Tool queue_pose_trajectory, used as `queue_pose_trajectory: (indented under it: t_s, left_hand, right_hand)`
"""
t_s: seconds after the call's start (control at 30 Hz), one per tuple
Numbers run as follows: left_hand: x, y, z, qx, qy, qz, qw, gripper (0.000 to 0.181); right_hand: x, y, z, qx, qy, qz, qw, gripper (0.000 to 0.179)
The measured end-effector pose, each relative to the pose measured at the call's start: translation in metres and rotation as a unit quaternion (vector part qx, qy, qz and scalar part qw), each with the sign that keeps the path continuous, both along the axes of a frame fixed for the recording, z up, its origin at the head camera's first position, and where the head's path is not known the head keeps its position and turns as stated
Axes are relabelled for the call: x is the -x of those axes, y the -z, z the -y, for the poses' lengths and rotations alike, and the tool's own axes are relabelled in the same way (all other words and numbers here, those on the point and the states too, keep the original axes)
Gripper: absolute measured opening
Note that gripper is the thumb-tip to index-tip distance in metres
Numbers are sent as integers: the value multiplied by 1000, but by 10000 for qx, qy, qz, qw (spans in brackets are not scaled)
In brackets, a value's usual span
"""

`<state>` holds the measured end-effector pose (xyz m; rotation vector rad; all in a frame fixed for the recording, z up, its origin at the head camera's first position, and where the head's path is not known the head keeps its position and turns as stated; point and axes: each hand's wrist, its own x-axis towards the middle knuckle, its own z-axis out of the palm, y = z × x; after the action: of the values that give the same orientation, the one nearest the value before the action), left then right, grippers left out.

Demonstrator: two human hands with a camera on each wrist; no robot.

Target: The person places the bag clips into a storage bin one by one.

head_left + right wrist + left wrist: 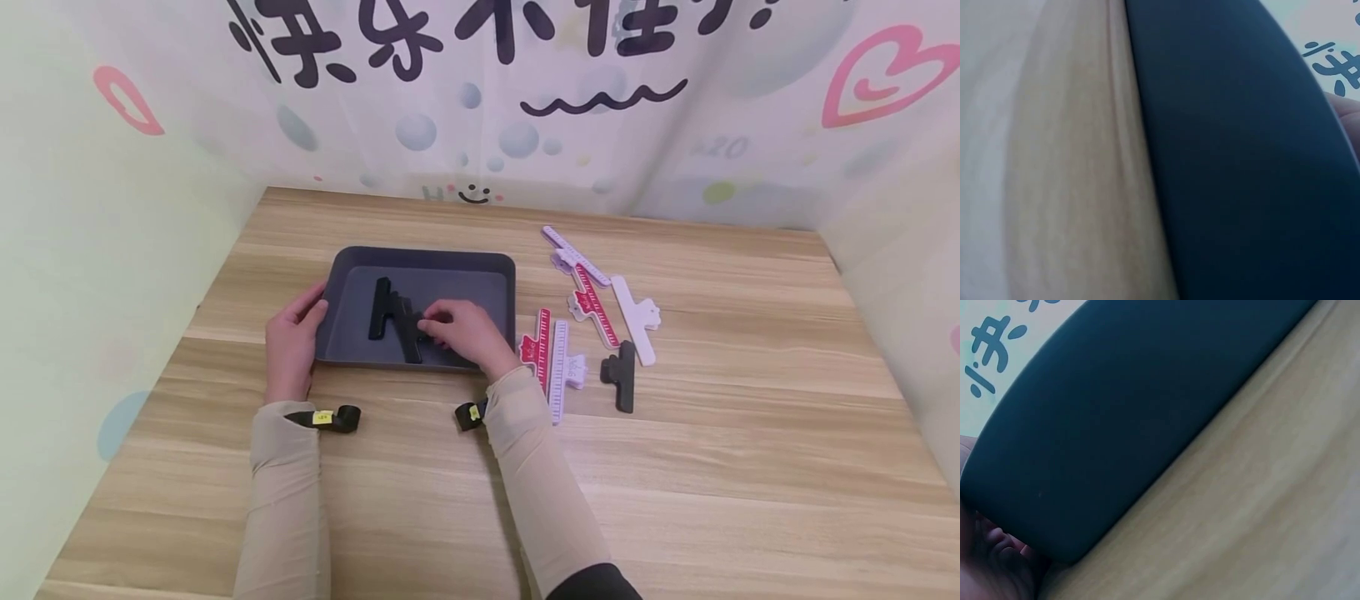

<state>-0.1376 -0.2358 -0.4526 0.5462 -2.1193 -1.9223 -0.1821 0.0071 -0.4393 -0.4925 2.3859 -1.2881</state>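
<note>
A dark grey tray [420,257] lies on the table. My left hand [291,346] grips its left side, the thumb over the rim; in the left wrist view the fingers [997,550] show by the end of the tray's outer wall [1116,425]. Inside the tray are two black bag clips, one black clip [379,308] to the left and another black clip [409,337] crossing close beside it. My right hand [468,333] reaches over the tray's front right and pinches the second clip by its handle. The right wrist view is mostly tray wall [1229,150].
Right of the tray lie more clips: a red clip [543,350] and a lilac clip [557,375] near its edge, another red clip [597,308], another lilac clip [581,257], a white clip [633,321] and a black clip [626,379]. A printed curtain [480,158] hangs behind the table [720,467].
</note>
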Motion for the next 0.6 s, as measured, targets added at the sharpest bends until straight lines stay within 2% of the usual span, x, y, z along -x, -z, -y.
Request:
queue_pose_trajectory:
  t_s: [0.43,0.6]
  left_hand:
    - [-1,-2,0,10,-9,59,10000,33]
    - [0,0,-1,-86,-20,31,10000,34]
  right_hand:
    - [2,-2,1,-453,-423,-311,9976,26]
    - [2,1,1,-351,-292,-299,9985,26]
